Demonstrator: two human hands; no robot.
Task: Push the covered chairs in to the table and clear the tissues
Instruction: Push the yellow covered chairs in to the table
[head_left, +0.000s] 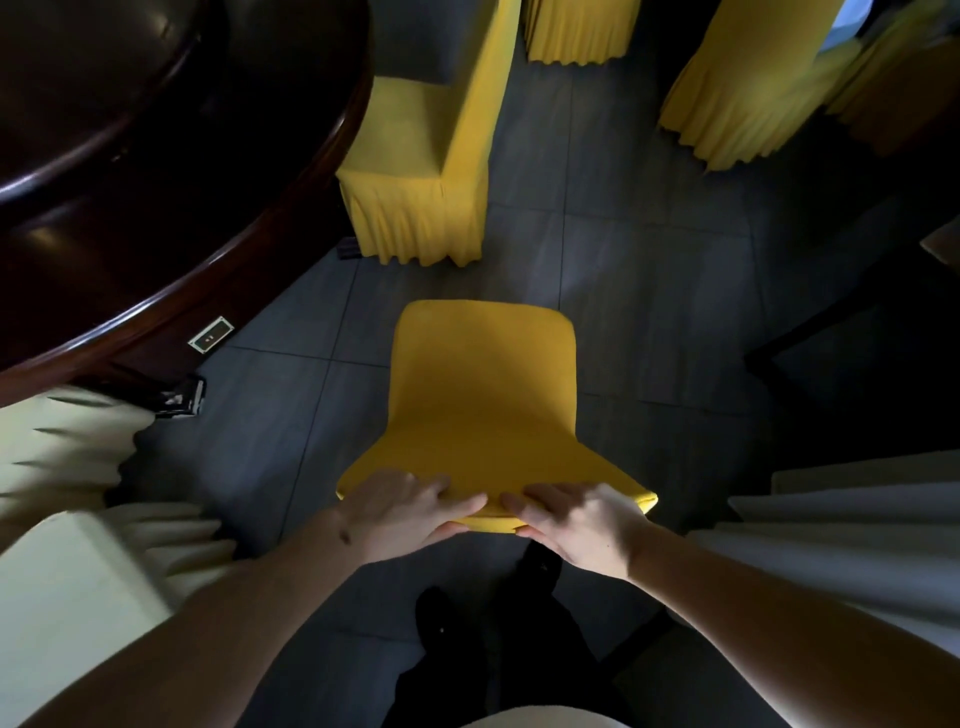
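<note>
A yellow-covered chair (483, 400) stands on the floor straight in front of me, seen from above and behind. My left hand (405, 512) grips the top of its backrest on the left. My right hand (576, 522) grips the same top edge on the right, fingertips almost meeting. The dark round wooden table (156, 171) fills the upper left; the chair stands apart from its rim. A second yellow-covered chair (431, 171) sits against the table's far edge. No tissues are visible.
A pale-covered chair (78, 545) is close at my lower left. White cloth (857, 525) hangs at the right. More yellow-covered chairs (743, 88) stand at the top right. Grey tiled floor (649, 291) lies between them. A floor socket plate (210, 335) sits near the table base.
</note>
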